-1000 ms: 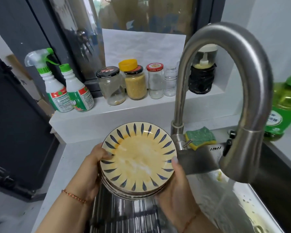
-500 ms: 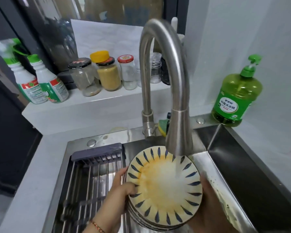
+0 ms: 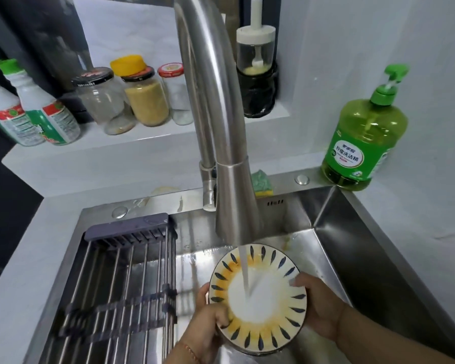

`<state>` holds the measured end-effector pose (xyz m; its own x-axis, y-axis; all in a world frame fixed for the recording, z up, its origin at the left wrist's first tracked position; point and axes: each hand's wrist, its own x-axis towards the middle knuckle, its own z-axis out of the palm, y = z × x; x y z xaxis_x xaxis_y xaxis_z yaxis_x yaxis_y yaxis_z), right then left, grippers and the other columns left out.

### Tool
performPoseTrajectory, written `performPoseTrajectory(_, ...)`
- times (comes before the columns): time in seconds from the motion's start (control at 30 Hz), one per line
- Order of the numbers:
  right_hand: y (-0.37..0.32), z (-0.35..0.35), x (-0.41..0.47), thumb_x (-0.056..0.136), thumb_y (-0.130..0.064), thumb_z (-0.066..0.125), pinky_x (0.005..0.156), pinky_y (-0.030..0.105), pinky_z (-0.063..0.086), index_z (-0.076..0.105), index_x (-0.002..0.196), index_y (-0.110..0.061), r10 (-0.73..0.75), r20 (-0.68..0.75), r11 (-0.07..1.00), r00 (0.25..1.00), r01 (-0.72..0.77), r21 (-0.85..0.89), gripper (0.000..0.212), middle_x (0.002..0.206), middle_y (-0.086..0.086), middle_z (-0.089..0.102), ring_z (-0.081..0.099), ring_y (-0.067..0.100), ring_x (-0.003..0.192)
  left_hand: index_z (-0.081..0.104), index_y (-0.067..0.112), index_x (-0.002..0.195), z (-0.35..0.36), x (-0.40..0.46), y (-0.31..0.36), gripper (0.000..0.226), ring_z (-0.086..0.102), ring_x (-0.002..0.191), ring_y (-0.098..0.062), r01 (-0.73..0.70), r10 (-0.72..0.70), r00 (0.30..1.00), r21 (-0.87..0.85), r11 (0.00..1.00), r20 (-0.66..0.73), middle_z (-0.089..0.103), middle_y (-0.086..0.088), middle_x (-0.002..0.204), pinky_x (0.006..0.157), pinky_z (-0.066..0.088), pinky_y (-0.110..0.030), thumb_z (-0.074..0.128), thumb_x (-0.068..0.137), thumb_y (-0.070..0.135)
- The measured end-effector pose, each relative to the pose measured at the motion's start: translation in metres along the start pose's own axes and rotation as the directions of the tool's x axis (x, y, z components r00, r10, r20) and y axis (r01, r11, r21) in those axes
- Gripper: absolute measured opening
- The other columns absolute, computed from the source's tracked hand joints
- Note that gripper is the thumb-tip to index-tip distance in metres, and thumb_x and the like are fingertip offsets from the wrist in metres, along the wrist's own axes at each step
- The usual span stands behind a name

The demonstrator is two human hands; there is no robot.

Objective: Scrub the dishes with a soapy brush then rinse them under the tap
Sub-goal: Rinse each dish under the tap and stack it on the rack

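A stack of plates (image 3: 271, 327), the top one yellow-stained with dark blue leaf marks round the rim, is held low in the steel sink (image 3: 357, 248). My left hand (image 3: 208, 316) grips its left edge and my right hand (image 3: 321, 308) grips its right edge. Water runs from the steel tap (image 3: 234, 195) onto the top plate's middle, which shows white under the stream. A green and yellow sponge (image 3: 262, 183) lies behind the tap. No brush is in view.
A metal drying rack (image 3: 121, 279) spans the sink's left half. A green dish soap pump bottle (image 3: 363, 137) stands at the back right corner. Jars (image 3: 145, 98), two spray bottles (image 3: 45, 114) and a black dispenser (image 3: 258, 82) line the ledge behind.
The stack of plates came down from in front of the ledge into the sink and under the running tap. Water now spreads over the top plate's centre.
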<state>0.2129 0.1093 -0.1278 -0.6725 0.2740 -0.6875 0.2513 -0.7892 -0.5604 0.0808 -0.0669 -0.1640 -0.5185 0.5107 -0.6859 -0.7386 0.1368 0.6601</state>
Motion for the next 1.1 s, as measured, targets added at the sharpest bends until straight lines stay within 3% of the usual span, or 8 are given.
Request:
performPoseTrajectory(0.23, 0.024, -0.042, 0.054, 0.044, -0.008, 0.067, 0.078, 0.047, 0.035, 0.057, 0.106, 0.001, 0.117, -0.011, 0.991, 0.993, -0.116, 0.06, 0.064, 0.09, 0.019, 0.038, 0.037, 0.034, 0.079, 0.042, 0.009, 0.13, 0.003, 0.021, -0.021, 0.085, 0.049, 0.034, -0.011, -0.17, 0.172, 0.985, 0.06, 0.984, -0.028, 0.056, -0.007, 0.049, 0.034, 0.034, -0.013, 0.051, 0.05, -0.019)
performPoseTrajectory(0.37, 0.036, -0.05, 0.065, 0.037, -0.006, 0.069, 0.08, 0.05, 0.042, 0.054, 0.104, -0.006, 0.171, -0.015, 0.981, 0.985, -0.169, 0.094, 0.069, 0.099, 0.02, 0.042, 0.04, 0.037, 0.088, 0.052, 0.019, 0.128, 0.004, 0.028, -0.018, 0.074, 0.062, 0.079, -0.031, 0.049, -0.047, 0.998, 0.037, 0.998, -0.052, 0.062, -0.019, 0.098, 0.07, 0.052, -0.039, 0.045, 0.065, -0.02)
performPoseTrajectory(0.53, 0.036, -0.051, 0.072, 0.038, -0.008, 0.064, 0.091, 0.055, 0.04, 0.057, 0.105, -0.002, 0.179, -0.028, 0.984, 0.984, -0.179, -0.005, 0.067, 0.105, 0.02, 0.047, 0.046, 0.039, 0.096, 0.054, 0.024, 0.119, -0.001, 0.039, -0.034, 0.085, 0.045, 0.066, -0.027, 0.117, -0.134, 0.976, -0.111, 0.987, -0.169, 0.062, -0.024, 0.099, 0.055, 0.031, -0.029, 0.021, 0.062, -0.03)
performPoseTrajectory(0.63, 0.036, -0.047, 0.077, 0.037, -0.013, 0.065, 0.088, 0.052, 0.041, 0.055, 0.102, -0.009, 0.177, -0.059, 0.978, 0.983, -0.182, -0.105, 0.066, 0.103, 0.017, 0.046, 0.047, 0.037, 0.095, 0.052, 0.016, 0.127, -0.005, 0.043, -0.039, 0.078, 0.045, 0.074, -0.032, 0.163, -0.181, 0.956, -0.094, 0.982, -0.231, 0.059, -0.022, 0.077, 0.066, 0.043, -0.039, 0.027, 0.066, -0.026)
performPoseTrajectory(0.77, 0.041, -0.04, 0.079, 0.033, -0.015, 0.059, 0.073, 0.038, 0.04, 0.043, 0.085, -0.012, 0.172, -0.14, 0.972, 0.975, -0.191, -0.137, 0.054, 0.085, 0.012, 0.041, 0.043, 0.03, 0.076, 0.052, 0.015, 0.12, -0.001, 0.034, -0.026, 0.064, 0.05, 0.064, -0.031, 0.312, -0.3, 0.933, 0.03, 0.95, -0.202, 0.054, -0.018, 0.088, 0.046, 0.05, -0.036, 0.018, 0.075, -0.017)
performPoseTrajectory(0.9, 0.032, -0.031, 0.074, 0.061, -0.017, 0.059, 0.072, 0.04, 0.043, 0.043, 0.076, -0.01, -0.013, -0.252, 0.917, 0.968, -0.089, -0.389, 0.022, 0.081, 0.015, 0.049, 0.049, 0.027, 0.072, 0.048, 0.019, 0.121, 0.006, 0.022, -0.008, 0.045, 0.054, 0.065, -0.024, 0.282, -0.2, 0.945, 0.332, 0.9, -0.26, 0.059, -0.013, 0.089, 0.057, 0.047, -0.029, 0.036, 0.085, -0.006)
performPoseTrajectory(0.97, 0.029, -0.028, 0.071, 0.057, -0.025, 0.063, 0.081, 0.047, 0.049, 0.053, 0.094, -0.004, -0.152, -0.277, 0.846, 0.949, -0.02, -0.533, 0.044, 0.098, 0.02, 0.057, 0.058, 0.035, 0.09, 0.052, 0.011, 0.106, 0.003, 0.017, -0.002, 0.023, 0.055, 0.068, -0.019, 0.224, -0.056, 0.939, 0.481, 0.848, -0.339, 0.06, -0.008, 0.084, 0.057, 0.044, -0.026, 0.054, 0.084, 0.004)
performPoseTrajectory(1.1, 0.024, -0.019, 0.051, 0.073, -0.022, 0.072, 0.069, 0.029, 0.043, 0.046, 0.093, -0.01, -0.444, -0.277, 0.593, 0.852, 0.047, -0.804, 0.035, 0.094, 0.008, 0.056, 0.057, 0.026, 0.086, 0.056, 0.0, 0.111, -0.005, 0.025, -0.009, 0.053, 0.068, 0.087, -0.029, 0.231, 0.092, 0.928, 0.75, 0.62, -0.361, 0.07, -0.013, 0.096, 0.071, 0.057, -0.033, 0.067, 0.069, 0.031)
